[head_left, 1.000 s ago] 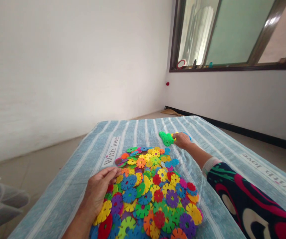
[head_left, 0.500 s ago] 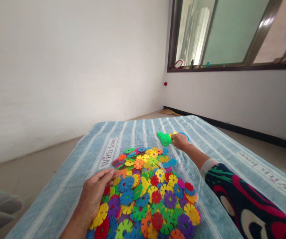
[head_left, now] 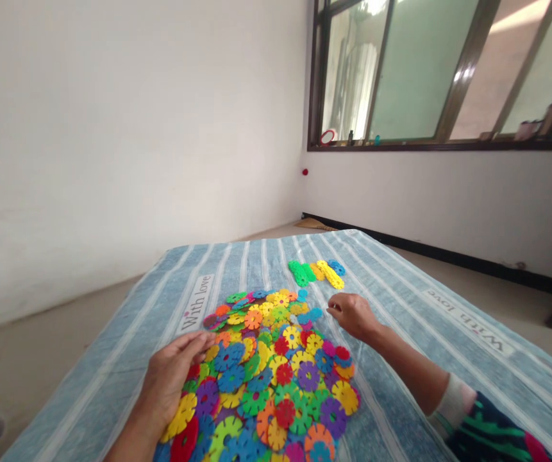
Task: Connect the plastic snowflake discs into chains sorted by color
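Observation:
A heap of flat, multicoloured snowflake-shaped plastic discs (head_left: 270, 366) lies on a blue-and-white striped blanket (head_left: 401, 308). My left hand (head_left: 172, 378) rests flat on the heap's left edge, fingers stretched out. My right hand (head_left: 352, 314) hovers just past the heap's right side, fingers loosely curled, with nothing visible in them. Farther away, a small sorted row holds green discs (head_left: 301, 272), yellow discs (head_left: 329, 274) and a blue disc (head_left: 337, 266).
The blanket reads "With love" (head_left: 199, 300) near its left side. White walls stand behind, and a dark-framed window (head_left: 429, 77) has small items on its sill. Bare floor (head_left: 40, 346) borders the blanket. A red dot (head_left: 305, 172) marks the wall.
My right hand has drawn back from the sorted row toward the heap, leaving yellow discs lined up beside the green ones. My left hand has stayed on the heap.

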Demonstrator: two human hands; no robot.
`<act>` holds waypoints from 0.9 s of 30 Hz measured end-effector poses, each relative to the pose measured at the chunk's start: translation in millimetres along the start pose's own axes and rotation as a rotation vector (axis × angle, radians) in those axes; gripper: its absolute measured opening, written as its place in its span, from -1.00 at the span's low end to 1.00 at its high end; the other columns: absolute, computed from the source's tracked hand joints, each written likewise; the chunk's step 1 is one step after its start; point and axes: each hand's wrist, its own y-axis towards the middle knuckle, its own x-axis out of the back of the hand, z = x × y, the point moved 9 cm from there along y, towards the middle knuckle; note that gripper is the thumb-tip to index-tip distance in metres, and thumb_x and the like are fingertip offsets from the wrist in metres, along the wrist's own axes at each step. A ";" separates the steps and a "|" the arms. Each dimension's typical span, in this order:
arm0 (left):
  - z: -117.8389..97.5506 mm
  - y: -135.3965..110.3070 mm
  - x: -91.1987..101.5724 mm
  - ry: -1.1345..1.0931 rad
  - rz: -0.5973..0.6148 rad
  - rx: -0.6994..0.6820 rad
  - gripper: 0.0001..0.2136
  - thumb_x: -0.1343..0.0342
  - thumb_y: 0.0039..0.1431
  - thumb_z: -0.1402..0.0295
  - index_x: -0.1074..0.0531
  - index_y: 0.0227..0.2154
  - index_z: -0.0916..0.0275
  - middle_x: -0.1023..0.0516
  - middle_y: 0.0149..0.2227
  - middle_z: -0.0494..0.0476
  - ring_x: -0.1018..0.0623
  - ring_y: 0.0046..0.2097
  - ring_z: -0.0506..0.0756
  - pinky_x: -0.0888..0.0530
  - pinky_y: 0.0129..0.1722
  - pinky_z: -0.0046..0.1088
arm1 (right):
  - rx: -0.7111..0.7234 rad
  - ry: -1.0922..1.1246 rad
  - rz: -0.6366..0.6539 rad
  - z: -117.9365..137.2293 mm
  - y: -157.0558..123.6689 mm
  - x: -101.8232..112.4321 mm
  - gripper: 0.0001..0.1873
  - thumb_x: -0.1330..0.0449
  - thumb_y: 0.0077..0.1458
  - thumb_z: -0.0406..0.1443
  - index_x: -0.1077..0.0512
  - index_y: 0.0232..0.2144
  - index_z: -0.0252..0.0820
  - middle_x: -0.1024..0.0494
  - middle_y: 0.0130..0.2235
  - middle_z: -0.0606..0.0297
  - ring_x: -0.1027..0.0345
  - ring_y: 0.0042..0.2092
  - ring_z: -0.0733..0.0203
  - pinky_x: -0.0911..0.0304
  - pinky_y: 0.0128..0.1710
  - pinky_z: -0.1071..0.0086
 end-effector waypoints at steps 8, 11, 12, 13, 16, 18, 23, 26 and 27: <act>-6.6 -1.6 -2.4 0.017 0.026 -0.039 -0.78 -0.26 -0.19 0.21 -0.59 -0.46 0.21 -0.68 -0.35 0.17 -0.63 -0.20 0.17 -0.55 -0.30 -0.44 | -0.074 0.087 -0.057 0.6 -46.7 -6.3 -0.80 -0.09 0.13 -0.32 -0.52 -0.42 -0.16 -0.57 -0.32 0.24 -0.42 -0.28 0.24 -0.07 -0.35 0.45; -9.4 -3.0 -2.9 0.016 0.032 -0.056 -0.79 -0.25 -0.19 0.22 -0.59 -0.46 0.21 -0.67 -0.37 0.16 -0.63 -0.21 0.17 -0.55 -0.29 -0.42 | -0.064 0.094 -0.072 2.1 -52.5 -13.1 -0.76 -0.07 0.14 -0.35 -0.51 -0.47 -0.17 -0.55 -0.32 0.24 -0.40 -0.27 0.26 -0.08 -0.34 0.46; -10.1 -3.4 -3.0 0.009 0.033 -0.060 -0.79 -0.25 -0.20 0.22 -0.59 -0.46 0.21 -0.67 -0.37 0.15 -0.63 -0.21 0.17 -0.56 -0.29 -0.42 | -0.054 0.097 -0.077 2.5 -53.4 -14.6 -0.75 -0.06 0.14 -0.36 -0.51 -0.48 -0.17 -0.54 -0.31 0.25 -0.39 -0.27 0.27 -0.08 -0.34 0.46; -10.6 -3.8 -3.1 0.003 0.033 -0.061 -0.79 -0.26 -0.21 0.22 -0.59 -0.47 0.21 -0.67 -0.38 0.15 -0.63 -0.22 0.17 -0.56 -0.31 -0.42 | -0.048 0.102 -0.081 2.3 -53.9 -15.8 -0.75 -0.06 0.14 -0.36 -0.50 -0.48 -0.17 -0.53 -0.31 0.25 -0.39 -0.27 0.27 -0.08 -0.34 0.46; -9.9 -4.4 -3.0 -0.014 0.027 -0.052 -0.78 -0.27 -0.24 0.23 -0.59 -0.48 0.22 -0.67 -0.40 0.16 -0.63 -0.26 0.15 -0.54 -0.33 -0.46 | -0.051 0.142 -0.087 -1.7 -53.9 -17.7 -0.76 -0.06 0.14 -0.35 -0.51 -0.47 -0.16 -0.52 -0.31 0.26 -0.38 -0.27 0.27 -0.09 -0.34 0.46; -9.2 -4.6 -3.0 -0.022 0.025 -0.055 -0.78 -0.28 -0.25 0.24 -0.58 -0.48 0.24 -0.67 -0.40 0.17 -0.63 -0.28 0.13 -0.54 -0.33 -0.47 | -0.056 0.176 -0.092 -5.1 -53.5 -18.2 -0.77 -0.07 0.12 -0.35 -0.51 -0.47 -0.16 -0.52 -0.31 0.27 -0.38 -0.27 0.27 -0.10 -0.33 0.46; -7.4 -4.7 -4.4 -0.013 0.033 -0.070 -0.74 -0.28 -0.24 0.20 -0.58 -0.45 0.25 -0.67 -0.38 0.21 -0.63 -0.24 0.20 -0.55 -0.30 -0.36 | -0.057 0.221 -0.114 -10.9 -53.5 -19.9 -0.80 -0.09 0.08 -0.35 -0.51 -0.48 -0.17 -0.52 -0.32 0.25 -0.38 -0.27 0.24 -0.12 -0.31 0.46; -7.3 -6.4 -5.3 -0.005 0.034 -0.061 -0.75 -0.27 -0.23 0.21 -0.57 -0.46 0.26 -0.66 -0.41 0.20 -0.63 -0.25 0.19 -0.55 -0.27 -0.35 | -0.065 0.242 -0.123 -13.4 -54.2 -20.8 -0.80 -0.09 0.07 -0.34 -0.51 -0.48 -0.18 -0.53 -0.32 0.25 -0.39 -0.28 0.24 -0.13 -0.30 0.45; -7.4 -7.1 -5.7 -0.003 0.036 -0.058 -0.76 -0.26 -0.22 0.21 -0.57 -0.46 0.26 -0.66 -0.43 0.19 -0.63 -0.25 0.18 -0.54 -0.26 -0.36 | -0.065 0.249 -0.125 -13.8 -54.5 -20.8 -0.79 -0.09 0.07 -0.34 -0.51 -0.48 -0.18 -0.53 -0.32 0.25 -0.39 -0.28 0.24 -0.14 -0.29 0.45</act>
